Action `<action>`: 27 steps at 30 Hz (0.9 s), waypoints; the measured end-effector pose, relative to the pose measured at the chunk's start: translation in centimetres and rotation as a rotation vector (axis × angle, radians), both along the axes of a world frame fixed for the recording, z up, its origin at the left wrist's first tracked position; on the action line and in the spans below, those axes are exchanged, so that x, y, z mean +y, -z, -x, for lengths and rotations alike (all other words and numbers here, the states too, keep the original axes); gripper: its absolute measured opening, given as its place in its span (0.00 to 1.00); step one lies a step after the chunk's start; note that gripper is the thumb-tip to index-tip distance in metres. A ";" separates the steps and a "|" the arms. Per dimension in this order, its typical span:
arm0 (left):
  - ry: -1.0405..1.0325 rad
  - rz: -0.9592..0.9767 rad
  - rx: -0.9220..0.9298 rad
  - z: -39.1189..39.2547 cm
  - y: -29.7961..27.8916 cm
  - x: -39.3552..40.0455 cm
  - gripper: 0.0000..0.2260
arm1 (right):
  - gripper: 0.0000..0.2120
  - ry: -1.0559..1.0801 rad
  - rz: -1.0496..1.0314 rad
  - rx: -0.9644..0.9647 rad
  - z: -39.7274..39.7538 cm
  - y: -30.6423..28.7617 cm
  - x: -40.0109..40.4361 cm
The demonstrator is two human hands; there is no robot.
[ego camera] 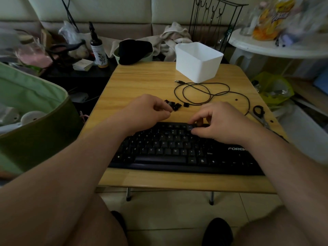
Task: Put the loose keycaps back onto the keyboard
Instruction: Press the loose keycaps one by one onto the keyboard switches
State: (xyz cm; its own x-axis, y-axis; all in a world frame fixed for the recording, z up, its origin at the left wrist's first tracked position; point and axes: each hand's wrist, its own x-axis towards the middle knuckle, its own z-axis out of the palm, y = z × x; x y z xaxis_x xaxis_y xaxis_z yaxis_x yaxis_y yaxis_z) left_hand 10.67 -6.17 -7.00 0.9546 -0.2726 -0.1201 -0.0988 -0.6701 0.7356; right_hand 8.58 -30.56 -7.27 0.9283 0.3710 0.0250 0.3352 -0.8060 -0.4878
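My forearms fill the near edge, and just past them the keyboard (pixel 177 150) lies across the front of the wooden table (pixel 142 79).

My left hand (pixel 149 110) hovers above the keyboard's top-left corner, fingers curled in with the tips drawn together next to the loose keycaps (pixel 174 105). Whether it already pinches one, I cannot tell. That small pile sits on the table just behind the keyboard, with one more cap a little to its right.

My right hand (pixel 218 121) is on the top rows, thumb and forefinger closed around what looks like a keycap over its slot. To seat it well, I'd square the cap to the row, then press straight down. A tilt would likely jam the stem.

Further right and back, the white tub (pixel 198 63) stands upright. Only bare inner wall shows, and its floor is hidden from me.
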 end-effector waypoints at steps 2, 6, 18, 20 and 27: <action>0.009 0.006 -0.011 0.1 -0.1 -0.3 0.06 | 0.10 0.013 0.005 0.009 0.0 0.1 -0.1; 0.040 0.129 0.018 0.6 -0.2 -1.3 0.05 | 0.09 0.084 -0.162 -0.064 0.1 0.2 0.1; -0.042 0.524 0.113 1.5 -0.9 -4.0 0.08 | 0.14 0.178 -0.275 -0.385 1.1 -0.4 1.9; -0.052 0.444 0.069 1.3 -0.8 -3.7 0.09 | 0.14 0.170 -0.269 -0.381 1.0 -0.6 1.7; -0.035 0.345 0.009 0.8 -0.2 -3.1 0.12 | 0.11 0.005 -0.124 -0.419 1.0 -1.0 1.5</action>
